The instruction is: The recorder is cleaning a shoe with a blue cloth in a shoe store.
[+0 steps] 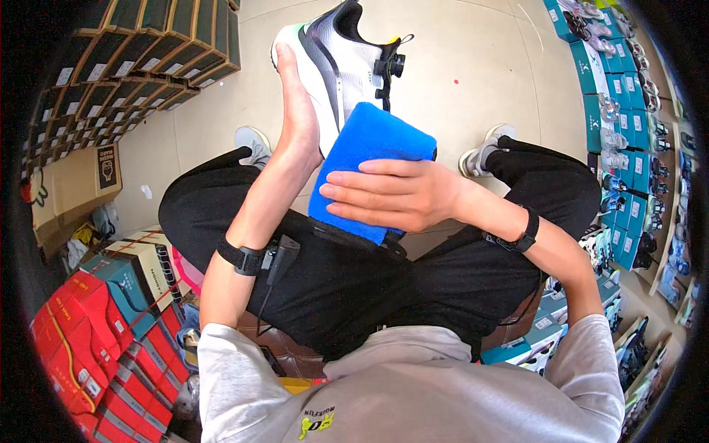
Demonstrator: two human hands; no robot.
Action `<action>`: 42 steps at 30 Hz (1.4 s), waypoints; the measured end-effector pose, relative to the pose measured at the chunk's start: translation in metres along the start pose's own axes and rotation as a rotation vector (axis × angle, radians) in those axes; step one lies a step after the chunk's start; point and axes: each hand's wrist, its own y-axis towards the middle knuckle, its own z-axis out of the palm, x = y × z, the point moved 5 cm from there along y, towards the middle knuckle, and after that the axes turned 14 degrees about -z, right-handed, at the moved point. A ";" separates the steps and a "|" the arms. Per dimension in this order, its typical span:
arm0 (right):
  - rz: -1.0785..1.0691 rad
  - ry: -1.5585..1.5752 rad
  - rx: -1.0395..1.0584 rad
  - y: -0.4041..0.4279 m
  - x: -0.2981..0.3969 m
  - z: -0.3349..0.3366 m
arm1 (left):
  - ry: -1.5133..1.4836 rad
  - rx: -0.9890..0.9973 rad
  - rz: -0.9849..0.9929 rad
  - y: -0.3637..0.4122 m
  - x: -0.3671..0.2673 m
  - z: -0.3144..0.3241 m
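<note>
A white and grey sneaker (354, 66) with a black dial fastener (394, 66) is held out in front of me, above the floor. My left hand (299, 105) grips it along its white sole, the thumb lying on the sole's side and the other fingers hidden behind. Over the near end of the shoe lies a folded blue cloth (382, 135) with a dark edge. My right hand (399, 194) presses flat on this cloth, fingers together and pointing left. The cloth hides that end of the shoe.
Dark shoe boxes (160, 55) are stacked at the upper left, above a cardboard carton (72, 188). Red shoe boxes (77, 338) pile up at the lower left. Teal boxes (631, 133) with shoes line the right side. My knees flank the tiled floor (471, 33).
</note>
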 end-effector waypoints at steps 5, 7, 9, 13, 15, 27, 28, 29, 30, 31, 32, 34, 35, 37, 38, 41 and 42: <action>0.135 0.009 -0.049 0.002 -0.015 -0.010 | -0.021 -0.028 0.041 0.007 -0.003 -0.009; 0.234 -0.066 -0.096 -0.004 -0.026 -0.017 | -0.014 -0.003 0.058 0.014 -0.002 -0.011; 0.314 -0.032 -0.127 -0.008 -0.034 -0.020 | -0.033 0.015 0.054 0.017 0.000 -0.011; 0.334 -0.031 -0.144 -0.008 -0.034 -0.019 | -0.077 0.051 0.043 0.017 0.001 -0.010; 0.314 -0.043 -0.128 -0.007 -0.030 -0.016 | -0.027 0.035 0.066 0.016 -0.001 -0.011; 0.143 -0.008 -0.059 0.003 -0.009 -0.009 | -0.044 -0.001 0.003 0.006 -0.001 -0.007; 0.185 0.006 -0.067 0.001 -0.013 -0.011 | -0.027 -0.010 0.041 0.008 -0.003 -0.008; 0.185 0.006 -0.067 0.000 -0.016 -0.011 | -0.027 -0.010 0.041 0.012 -0.002 -0.011; 0.239 -0.003 -0.091 -0.002 -0.022 -0.013 | -0.003 0.009 0.070 0.017 -0.002 -0.013; 0.292 -0.013 -0.114 -0.005 -0.029 -0.015 | 0.021 0.028 0.100 0.020 -0.001 -0.013; 0.324 -0.003 -0.108 -0.009 -0.034 -0.018 | 0.020 0.030 0.100 0.024 0.001 -0.015; 0.384 0.036 -0.170 -0.012 -0.042 -0.022 | -0.081 0.062 0.024 0.026 0.006 -0.014; 0.413 0.047 -0.199 -0.013 -0.045 -0.024 | -0.081 0.060 0.025 0.026 0.006 -0.014; 0.442 0.049 -0.215 -0.015 -0.047 -0.025 | -0.184 0.090 -0.043 0.025 0.007 -0.012; 0.437 0.041 -0.211 -0.014 -0.047 -0.025 | -0.188 0.075 -0.039 0.026 0.007 -0.014; 0.351 -0.015 -0.150 -0.011 -0.042 -0.024 | -0.081 0.088 0.034 0.022 0.003 -0.011; 0.305 -0.036 -0.134 -0.010 -0.038 -0.022 | -0.081 0.089 0.033 0.020 0.002 -0.010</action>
